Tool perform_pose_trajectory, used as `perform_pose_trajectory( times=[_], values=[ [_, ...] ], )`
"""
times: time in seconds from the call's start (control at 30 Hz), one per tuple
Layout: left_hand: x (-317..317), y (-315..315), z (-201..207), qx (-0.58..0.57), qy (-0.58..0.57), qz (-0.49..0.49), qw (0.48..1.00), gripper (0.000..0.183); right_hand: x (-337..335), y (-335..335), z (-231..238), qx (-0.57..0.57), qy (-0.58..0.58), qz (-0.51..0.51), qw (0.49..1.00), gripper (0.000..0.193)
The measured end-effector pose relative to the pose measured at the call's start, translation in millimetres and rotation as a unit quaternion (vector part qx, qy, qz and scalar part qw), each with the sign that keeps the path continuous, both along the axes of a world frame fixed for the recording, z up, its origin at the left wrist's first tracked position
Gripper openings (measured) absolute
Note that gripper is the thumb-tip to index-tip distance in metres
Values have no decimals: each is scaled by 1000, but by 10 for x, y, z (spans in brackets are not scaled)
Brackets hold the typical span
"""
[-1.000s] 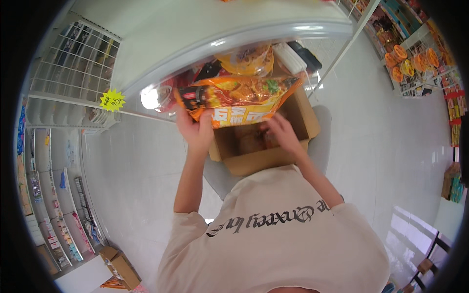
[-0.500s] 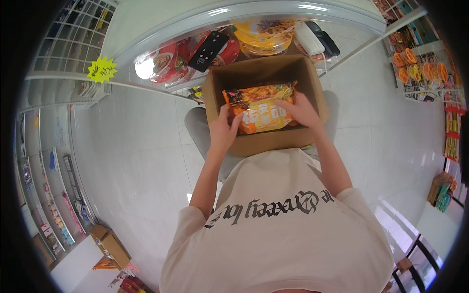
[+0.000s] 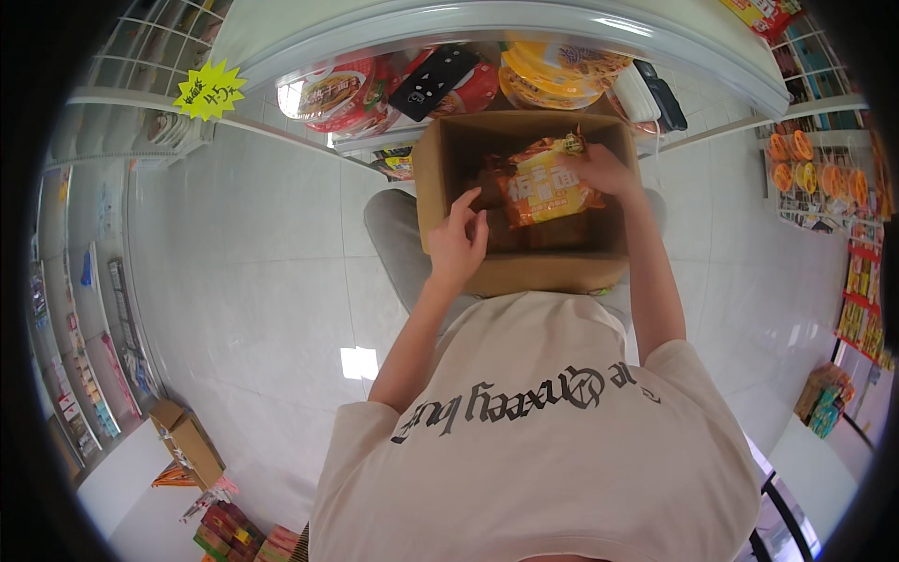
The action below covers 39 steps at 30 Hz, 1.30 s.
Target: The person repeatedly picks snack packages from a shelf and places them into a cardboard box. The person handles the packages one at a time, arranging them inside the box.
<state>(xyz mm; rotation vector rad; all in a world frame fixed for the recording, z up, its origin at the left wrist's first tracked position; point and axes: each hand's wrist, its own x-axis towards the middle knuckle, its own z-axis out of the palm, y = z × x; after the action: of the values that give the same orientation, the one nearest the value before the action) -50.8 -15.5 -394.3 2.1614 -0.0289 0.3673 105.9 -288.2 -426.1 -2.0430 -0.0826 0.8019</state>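
An open cardboard box (image 3: pixel 543 273) sits between my knees. Inside it an orange and yellow noodle packet (image 3: pixel 541 195) hangs tilted, held by its right end. My right hand (image 3: pixel 604 171) grips that end, with the thumb lying over the front. Apart from the packet, my left hand (image 3: pixel 459 234) hovers over the box's left side, fingers spread and nothing in them. The box's floor is dark and partly hidden below the packet; what lies there is hard to make out.
Beyond the box stands a shelf (image 3: pixel 487 23) with red noodle bowls (image 3: pixel 342 94), yellow round packs (image 3: pixel 552 75), a black phone-like item (image 3: pixel 434 82) and a white case (image 3: pixel 637 96). Wire racks rise on both sides. Another cardboard box (image 3: pixel 187 440) lies at lower left.
My left hand has let go of the packet and drawn back to the left. The packet, held in my right hand, has shifted right and tilted. The view has moved slightly.
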Motion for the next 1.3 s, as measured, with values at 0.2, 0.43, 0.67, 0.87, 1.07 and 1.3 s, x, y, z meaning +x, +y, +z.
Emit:
perform_pose_trajectory(
  times=[0.2, 0.43, 0.67, 0.87, 1.07, 1.3],
  values=[
    [-43, 61, -86, 3, 31, 3, 999, 22, 120, 461, -206, -149, -5, 78, 986, 66],
    [-18, 46, -29, 6, -4, -3, 1000, 15, 156, 1094, -1942, -147, 29, 125, 981, 69],
    [-19, 17, 0, 4, -41, -5, 999, 17, -126, 1152, -2223, -156, 25, 70, 985, 70],
    [14, 14, -20, -2, -41, -5, 999, 17, -108, 1207, -1365, -220, 22, 146, 964, 75],
    [2, 25, 59, 27, -4, -13, 1000, 15, -427, 1241, -1657, -244, -24, 281, 928, 73],
    [-1, 33, 27, 38, -13, -11, 999, 14, -213, 1189, -1423, -288, -17, 425, 858, 64]
  ],
)
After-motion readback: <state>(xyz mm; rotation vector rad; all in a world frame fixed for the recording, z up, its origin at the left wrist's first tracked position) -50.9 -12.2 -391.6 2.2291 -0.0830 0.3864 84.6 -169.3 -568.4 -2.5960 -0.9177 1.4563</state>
